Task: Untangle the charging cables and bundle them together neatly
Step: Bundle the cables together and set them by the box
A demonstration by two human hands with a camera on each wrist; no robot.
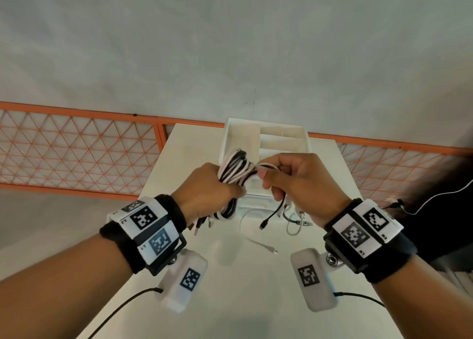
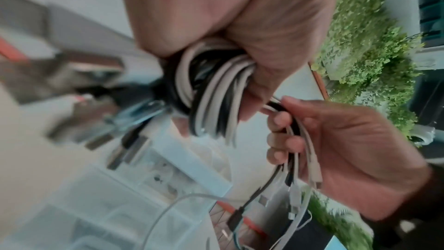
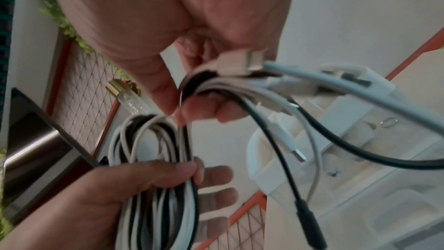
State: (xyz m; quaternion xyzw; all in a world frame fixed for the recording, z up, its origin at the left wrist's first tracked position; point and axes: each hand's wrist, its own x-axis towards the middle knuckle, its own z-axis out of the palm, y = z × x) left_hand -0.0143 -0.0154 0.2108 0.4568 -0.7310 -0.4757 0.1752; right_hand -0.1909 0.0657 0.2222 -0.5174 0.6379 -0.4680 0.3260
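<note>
The left hand has its grip clenched round a coil of black and white charging cables, fingers wrapped about the middle of the loops, so that the looped top stands above the fist and the plug ends hang out below it by the wrist. In the left wrist view the same coil bulges from under the curled fingers, black and white strands side by side.

The right hand, just beside the left and almost touching it, pinches the loose tails of those cables between thumb and forefinger, with the other fingers curled round them. From it a black cable end and several white ends dangle above the table. The right wrist view shows a white connector lying against the palm.

Both hands are held over the table, in front of a white divided organiser box. Its compartments hold only small items, too blurred to name. One white cable lies loose on the table below the hands, apart from the bundle. Behind the table runs an orange lattice railing.
</note>
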